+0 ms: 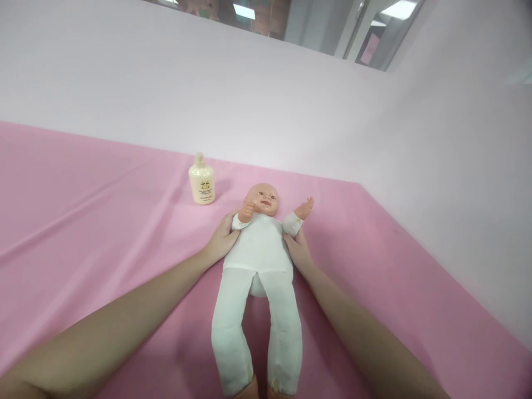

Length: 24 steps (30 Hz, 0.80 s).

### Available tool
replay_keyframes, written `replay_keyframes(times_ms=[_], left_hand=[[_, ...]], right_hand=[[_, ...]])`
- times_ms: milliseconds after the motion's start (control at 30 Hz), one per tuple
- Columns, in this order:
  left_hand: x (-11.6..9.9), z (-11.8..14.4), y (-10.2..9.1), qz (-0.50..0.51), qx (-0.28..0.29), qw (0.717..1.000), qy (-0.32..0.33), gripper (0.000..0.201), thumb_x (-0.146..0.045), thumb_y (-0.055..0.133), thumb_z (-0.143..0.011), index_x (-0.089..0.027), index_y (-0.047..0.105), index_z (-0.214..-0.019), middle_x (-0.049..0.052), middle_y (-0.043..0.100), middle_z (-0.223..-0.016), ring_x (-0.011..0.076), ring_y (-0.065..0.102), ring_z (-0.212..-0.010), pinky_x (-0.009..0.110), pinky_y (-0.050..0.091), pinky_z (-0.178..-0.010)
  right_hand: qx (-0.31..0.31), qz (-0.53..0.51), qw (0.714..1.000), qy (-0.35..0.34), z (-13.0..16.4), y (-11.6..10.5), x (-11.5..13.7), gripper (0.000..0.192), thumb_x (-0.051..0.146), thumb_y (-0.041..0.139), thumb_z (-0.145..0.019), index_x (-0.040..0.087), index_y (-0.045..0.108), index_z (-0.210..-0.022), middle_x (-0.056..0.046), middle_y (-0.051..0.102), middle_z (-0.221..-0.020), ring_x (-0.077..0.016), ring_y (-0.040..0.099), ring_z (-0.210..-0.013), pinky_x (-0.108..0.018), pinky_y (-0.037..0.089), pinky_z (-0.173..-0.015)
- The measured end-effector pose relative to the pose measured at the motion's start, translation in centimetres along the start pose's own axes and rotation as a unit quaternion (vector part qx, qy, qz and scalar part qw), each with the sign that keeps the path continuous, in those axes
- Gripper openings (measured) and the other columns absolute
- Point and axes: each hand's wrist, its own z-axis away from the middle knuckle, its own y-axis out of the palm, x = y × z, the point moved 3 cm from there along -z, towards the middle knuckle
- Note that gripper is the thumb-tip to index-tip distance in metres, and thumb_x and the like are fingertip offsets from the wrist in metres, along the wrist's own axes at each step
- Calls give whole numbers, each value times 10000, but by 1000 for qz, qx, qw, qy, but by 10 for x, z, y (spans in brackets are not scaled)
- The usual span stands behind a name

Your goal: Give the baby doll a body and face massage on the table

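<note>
A baby doll (260, 249) in a white cloth suit lies on its back on the pink sheet (103, 221), head away from me and legs toward me. My left hand (222, 238) grips the doll's torso under its raised arm on the left side. My right hand (298, 252) holds the torso on the other side, just below the doll's outstretched arm. Both of my forearms reach in from the bottom edge. Part of each hand's fingers is hidden behind the doll's body.
A small cream-coloured bottle (201, 182) with a cap stands upright on the sheet just left of the doll's head. A pale wall (291, 100) rises behind the pink surface and along its right edge.
</note>
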Motion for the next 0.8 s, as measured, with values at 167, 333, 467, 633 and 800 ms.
replay_keyframes(times_ms=[167, 333, 467, 633, 800], left_hand=[[0, 0, 0, -1, 0, 1000, 4, 467, -171, 495, -841, -228, 467, -1304, 65, 560, -1308, 238, 503, -1235, 443, 361, -1095], [1, 0, 0, -2, -1, 1000, 2, 472, -164, 496, -836, -225, 468, -1304, 67, 564, -1306, 240, 505, -1232, 445, 364, -1092], [0, 0, 0, -13, 1, 1000, 13, 485, -153, 484, -837, -227, 469, -1316, 67, 563, -1309, 239, 506, -1226, 447, 370, -1083], [0, -1, 0, -74, 20, 995, 68, 508, -114, 449, -827, -262, 514, -1308, 54, 557, -1310, 247, 465, -1244, 460, 333, -1106], [4, -2, 0, -103, 38, 988, 107, 522, -101, 415, -833, -270, 522, -1316, 64, 569, -1262, 243, 473, -1216, 454, 339, -1097]], right_hand=[[3, 1, 1000, 1, 1, 0, 3, 459, 349, 537, -821, 261, 509, -1270, -35, 610, -1263, -239, 530, -1201, -478, 376, -1085], [-4, -4, 1000, 1, 0, 1, 1, 475, 347, 540, -812, 233, 514, -1272, -56, 617, -1247, -247, 537, -1195, -475, 381, -1077], [-7, 4, 1000, 5, 0, 1, 2, 477, 332, 545, -817, 198, 511, -1274, -85, 599, -1280, -274, 530, -1194, -465, 375, -1066], [11, -20, 1000, -11, 1, 2, 4, 398, 338, 517, -831, 225, 563, -1210, -64, 637, -1229, -255, 566, -1137, -455, 413, -1034], [34, -9, 998, -44, -2, 2, -2, 386, 236, 465, -767, 246, 634, -1114, -26, 676, -1118, -232, 581, -1096, -463, 420, -1028]])
